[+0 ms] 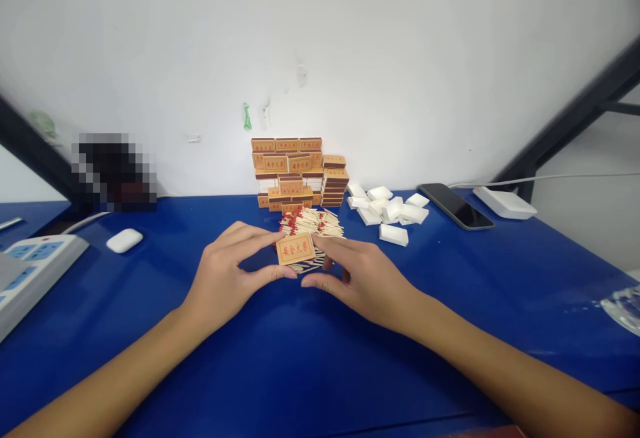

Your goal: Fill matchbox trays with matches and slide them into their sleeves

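Note:
A tan matchbox (296, 249) with red characters faces me, tilted slightly, above the middle of the blue table. My left hand (225, 265) is closed on its left side, index finger along the top corner and thumb under the lower edge. At the box's right end, my right hand (367, 275) has its fingertips against the upper corner, its thumb just below. Behind the box lies a heap of loose red-tipped matches (313, 221), partly hidden by the box and my fingers.
Stacked matchboxes (287, 165) stand against the wall, with a shorter pile (335, 185) beside them. White inner trays (387, 208) lie scattered to their right, near a phone (456, 205) and a white device (505, 203). At left are a white earbud case (125, 241) and a power strip (45, 278).

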`<state>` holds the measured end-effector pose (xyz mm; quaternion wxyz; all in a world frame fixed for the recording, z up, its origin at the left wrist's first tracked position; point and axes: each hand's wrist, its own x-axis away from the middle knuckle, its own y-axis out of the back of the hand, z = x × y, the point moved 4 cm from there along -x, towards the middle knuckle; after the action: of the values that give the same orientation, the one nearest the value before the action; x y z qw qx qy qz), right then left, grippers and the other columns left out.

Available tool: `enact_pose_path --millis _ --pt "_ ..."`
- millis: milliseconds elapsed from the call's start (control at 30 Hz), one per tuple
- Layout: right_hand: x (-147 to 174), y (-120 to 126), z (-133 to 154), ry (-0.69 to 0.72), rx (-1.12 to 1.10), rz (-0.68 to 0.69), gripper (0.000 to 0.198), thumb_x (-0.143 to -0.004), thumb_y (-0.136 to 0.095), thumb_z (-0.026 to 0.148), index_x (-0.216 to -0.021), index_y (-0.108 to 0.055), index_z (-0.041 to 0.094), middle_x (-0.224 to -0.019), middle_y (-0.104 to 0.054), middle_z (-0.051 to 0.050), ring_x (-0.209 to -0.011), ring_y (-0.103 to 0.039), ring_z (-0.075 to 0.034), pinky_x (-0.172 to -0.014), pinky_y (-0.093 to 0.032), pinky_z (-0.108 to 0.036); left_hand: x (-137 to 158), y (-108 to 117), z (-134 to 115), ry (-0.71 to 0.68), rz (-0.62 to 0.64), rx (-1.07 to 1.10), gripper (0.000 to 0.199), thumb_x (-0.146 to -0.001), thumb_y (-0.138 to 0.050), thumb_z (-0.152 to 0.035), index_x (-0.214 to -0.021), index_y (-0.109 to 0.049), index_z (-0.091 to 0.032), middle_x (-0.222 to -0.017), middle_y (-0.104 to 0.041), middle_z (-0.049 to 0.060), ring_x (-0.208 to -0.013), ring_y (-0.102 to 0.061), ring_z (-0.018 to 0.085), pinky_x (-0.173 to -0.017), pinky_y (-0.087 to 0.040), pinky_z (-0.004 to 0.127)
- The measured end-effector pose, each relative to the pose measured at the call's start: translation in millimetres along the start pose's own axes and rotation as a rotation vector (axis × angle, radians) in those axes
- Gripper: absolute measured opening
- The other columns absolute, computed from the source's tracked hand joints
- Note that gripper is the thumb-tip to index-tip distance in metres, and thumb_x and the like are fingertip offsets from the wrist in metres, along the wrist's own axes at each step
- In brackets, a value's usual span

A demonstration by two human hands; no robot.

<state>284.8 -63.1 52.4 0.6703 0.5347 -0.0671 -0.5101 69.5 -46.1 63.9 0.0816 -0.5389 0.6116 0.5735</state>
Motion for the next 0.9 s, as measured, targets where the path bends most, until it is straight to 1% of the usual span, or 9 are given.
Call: enact_pose_path --millis 167,300,400,500,567,667,733,800,900 --pt "4 -8 5 0.087 0.261 -0.033 0.059 -0.102 -0.059 0.055 -0.137 -0.063 0.008 -0.121 -0.076 -0.021 -0.107 -0.075 -0.033 -0.081 -0.063 -0.044 1 -2 -3 -0.012 0.009 0.002 0.042 -0.079 -0.089 -0.037 -0.116 -0.077 -0.021 -0.104 -0.079 0.006 -0.091 -0.068 0.02 -0.083 -0.057 0.035" --pt "5 -11 9 0.075 0.363 0.009 0.059 -0.101 -0.059 0.057 -0.135 -0.064 0.009 -0.123 -0.076 -0.02 -0.109 -0.075 -0.034 -0.079 -0.063 -0.044 1 -5 -4 -0.017 0.02 -0.009 0.043 -0.08 -0.088 -0.038 -0.116 -0.077 -0.019 -0.103 -0.078 0.006 -0.091 -0.068 0.02 -0.082 -0.057 0.034" --pt "4 -10 7 0.056 0.395 0.017 0.063 -0.1 -0.059 0.061 -0.137 -0.064 0.01 -0.123 -0.076 -0.02 -0.108 -0.075 -0.033 -0.079 -0.062 -0.041 -1 -2 4 -0.023 0.058 -0.042 0.041 -0.083 -0.085 -0.042 -0.117 -0.077 -0.019 -0.106 -0.079 0.007 -0.095 -0.069 0.021 -0.086 -0.057 0.034" --pt "1 -3 -2 0.001 0.422 -0.011 0.065 -0.1 -0.057 0.063 -0.138 -0.063 0.01 -0.119 -0.077 -0.019 -0.106 -0.074 -0.032 -0.078 -0.059 -0.039 -7 12 34 0.073 0.12 -0.116 0.047 -0.086 -0.079 -0.054 -0.118 -0.078 -0.021 -0.11 -0.079 0.007 -0.099 -0.069 0.023 -0.09 -0.057 0.036" --pt "-1 2 -11 -0.05 0.43 -0.011 0.059 -0.103 -0.055 0.06 -0.135 -0.065 0.012 -0.113 -0.078 -0.016 -0.1 -0.075 -0.031 -0.074 -0.055 -0.037 -11 25 63 0.186 0.145 -0.177 0.055 -0.083 -0.077 -0.065 -0.117 -0.08 -0.022 -0.108 -0.08 0.006 -0.09 -0.07 0.024 -0.083 -0.057 0.036" --pt "-4 8 -24 -0.107 0.427 0.02 0.046 -0.105 -0.053 0.054 -0.12 -0.071 0.014 -0.1 -0.078 -0.012 -0.086 -0.073 -0.027 -0.067 -0.047 -0.034 -10 42 107 0.397 0.19 -0.216 0.063 -0.08 -0.073 -0.074 -0.119 -0.08 -0.025 -0.111 -0.08 0.006 -0.083 -0.07 0.024 -0.077 -0.057 0.037" --pt "-6 11 -29 -0.125 0.419 0.032 0.042 -0.105 -0.054 0.052 -0.108 -0.073 0.014 -0.095 -0.076 -0.011 -0.082 -0.07 -0.025 -0.064 -0.042 -0.033 -6 47 128 0.516 0.228 -0.222 0.067 -0.076 -0.073 -0.077 -0.117 -0.081 -0.025 -0.111 -0.081 0.006 -0.083 -0.071 0.026 -0.078 -0.057 0.038" --pt "-8 13 -31 -0.136 0.397 0.034 0.039 -0.105 -0.055 0.05 -0.101 -0.072 0.015 -0.092 -0.075 -0.01 -0.079 -0.068 -0.023 -0.064 -0.038 -0.032 -1 46 139 0.574 0.313 -0.171 0.069 -0.072 -0.075 -0.078 -0.117 -0.081 -0.026 -0.111 -0.081 0.006 -0.088 -0.072 0.027 -0.081 -0.058 0.038" --pt "-11 14 -35 -0.17 0.359 0.052 0.038 -0.105 -0.055 0.05 -0.094 -0.071 0.017 -0.086 -0.073 -0.007 -0.073 -0.063 -0.02 -0.062 -0.033 -0.031 2 45 144 0.58 0.327 -0.158 0.07 -0.069 -0.075 -0.079 -0.114 -0.082 -0.026 -0.112 -0.081 0.007 -0.091 -0.073 0.028 -0.083 -0.058 0.038"
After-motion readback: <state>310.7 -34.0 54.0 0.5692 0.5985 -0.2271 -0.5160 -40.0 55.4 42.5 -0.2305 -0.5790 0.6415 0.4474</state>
